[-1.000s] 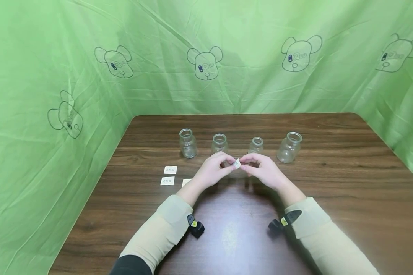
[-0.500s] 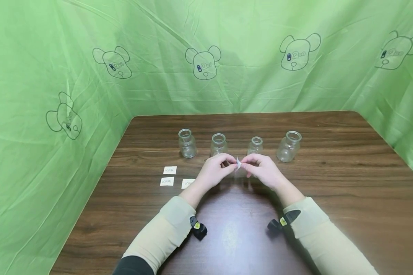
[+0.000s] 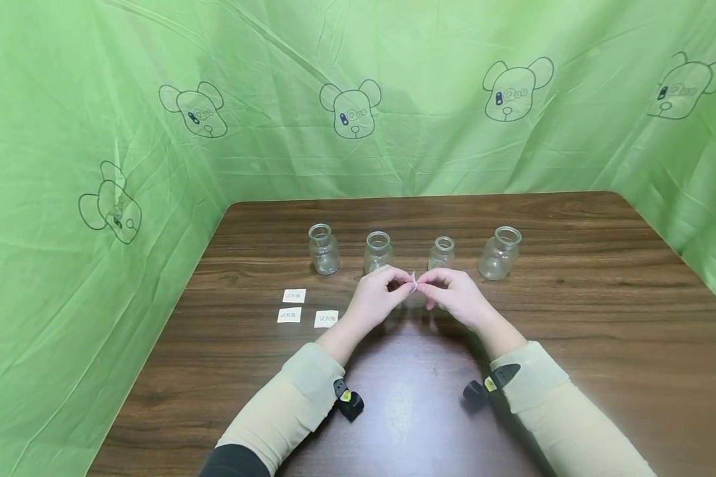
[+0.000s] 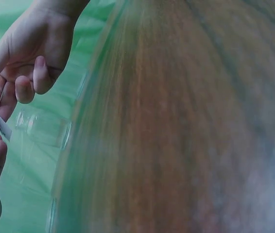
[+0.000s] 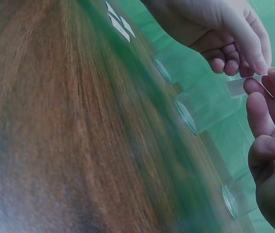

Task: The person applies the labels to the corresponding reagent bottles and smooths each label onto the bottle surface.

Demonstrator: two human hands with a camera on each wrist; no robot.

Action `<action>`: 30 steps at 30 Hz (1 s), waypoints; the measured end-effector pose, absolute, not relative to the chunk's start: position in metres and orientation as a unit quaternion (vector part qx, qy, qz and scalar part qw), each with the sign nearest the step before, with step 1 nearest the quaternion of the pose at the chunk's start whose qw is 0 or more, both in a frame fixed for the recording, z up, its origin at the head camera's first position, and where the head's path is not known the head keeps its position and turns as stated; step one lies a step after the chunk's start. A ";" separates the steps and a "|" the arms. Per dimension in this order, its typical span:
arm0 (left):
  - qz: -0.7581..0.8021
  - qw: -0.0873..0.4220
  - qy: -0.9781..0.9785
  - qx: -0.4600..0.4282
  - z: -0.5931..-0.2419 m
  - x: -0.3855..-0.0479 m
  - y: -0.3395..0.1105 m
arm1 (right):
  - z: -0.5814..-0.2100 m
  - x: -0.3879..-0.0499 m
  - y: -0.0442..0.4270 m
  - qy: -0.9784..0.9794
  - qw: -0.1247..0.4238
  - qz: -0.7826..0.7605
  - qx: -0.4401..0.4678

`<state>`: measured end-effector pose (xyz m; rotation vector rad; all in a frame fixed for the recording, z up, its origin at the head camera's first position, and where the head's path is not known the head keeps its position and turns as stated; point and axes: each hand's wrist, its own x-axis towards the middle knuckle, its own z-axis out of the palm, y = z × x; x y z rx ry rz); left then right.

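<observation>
Between both hands, above the table and in front of the glass jars, is a small white paper label [image 3: 414, 281]. My left hand [image 3: 377, 295] pinches one end with thumb and forefinger, and my right hand [image 3: 458, 296] pinches the other end the same way. From the head view the label is seen almost edge-on; the left wrist view shows faint printing on the paper slip [image 4: 1, 125]. Just beyond the hands stand two clear glass jars [image 3: 379, 248], their lower parts partly covered by the fingers.
Further clear jars stand in the same row, one at the left end [image 3: 325, 255] and one at the right end [image 3: 499, 257]. Three printed white labels [image 3: 325, 318] lie on the wooden table [image 3: 602, 318] to the left. Green cloth [image 3: 429, 146] hangs behind and at the sides.
The pinched label has turned from showing its face to nearly edge-on. My left forearm has shifted slightly right, uncovering the third label on the table. My right hand has hardly moved.
</observation>
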<state>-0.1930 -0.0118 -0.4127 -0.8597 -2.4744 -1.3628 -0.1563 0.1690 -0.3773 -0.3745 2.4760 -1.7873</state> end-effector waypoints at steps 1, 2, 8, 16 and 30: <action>-0.462 0.092 -0.833 -0.290 -0.413 -0.193 -0.012 | -0.377 -0.156 0.169 0.803 0.033 -0.582 -0.121; -0.466 0.090 -0.831 -0.290 -0.413 -0.193 -0.011 | -0.377 -0.156 0.169 0.802 0.033 -0.584 -0.120; -0.474 0.082 -0.827 -0.292 -0.411 -0.193 -0.011 | -0.376 -0.157 0.170 0.808 0.023 -0.575 -0.126; -0.475 0.079 -0.826 -0.293 -0.411 -0.192 -0.012 | -0.381 -0.158 0.169 0.804 0.013 -0.580 -0.131; -0.474 0.064 -0.826 -0.299 -0.411 -0.192 -0.014 | -0.387 -0.162 0.172 0.795 0.043 -0.593 -0.120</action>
